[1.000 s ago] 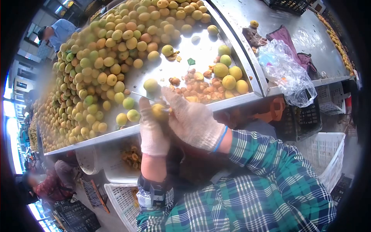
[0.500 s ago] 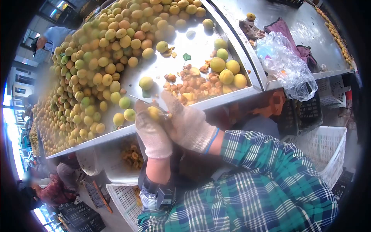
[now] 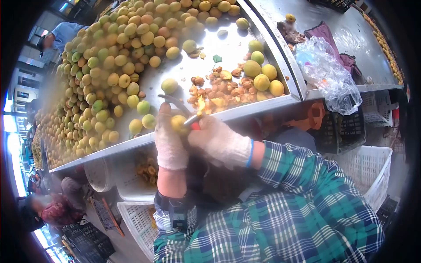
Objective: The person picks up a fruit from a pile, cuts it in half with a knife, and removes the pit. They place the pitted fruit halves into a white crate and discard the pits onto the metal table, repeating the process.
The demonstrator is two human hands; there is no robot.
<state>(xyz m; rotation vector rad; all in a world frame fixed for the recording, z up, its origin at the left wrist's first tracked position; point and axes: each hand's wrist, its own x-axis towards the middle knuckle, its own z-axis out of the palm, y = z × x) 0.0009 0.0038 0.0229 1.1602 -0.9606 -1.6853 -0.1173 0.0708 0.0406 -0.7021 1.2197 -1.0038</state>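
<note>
My left hand (image 3: 169, 142), in a whitish glove, is closed around a yellow apricot (image 3: 179, 124) at the front edge of the metal table. In my right hand (image 3: 219, 142), also gloved, is a knife (image 3: 191, 119) with a red part on its handle, its blade against the fruit. A second curved metal piece (image 3: 173, 101) rises above the apricot; what it joins is hidden. Just beyond the hands lies a pile of pits and cut pieces (image 3: 219, 92), with whole apricots (image 3: 261, 82) to its right.
A big heap of apricots (image 3: 118, 57) covers the table's left side. A clear plastic bag (image 3: 324, 72) hangs over the right table's edge (image 3: 381, 87). Below are white crates (image 3: 368, 171), a black crate (image 3: 346, 129) and a white bucket (image 3: 98, 175). People (image 3: 61, 210) are at the left.
My hands have moved slightly apart and down. The apricot and the knife now show more clearly between them, and the view has shifted a little.
</note>
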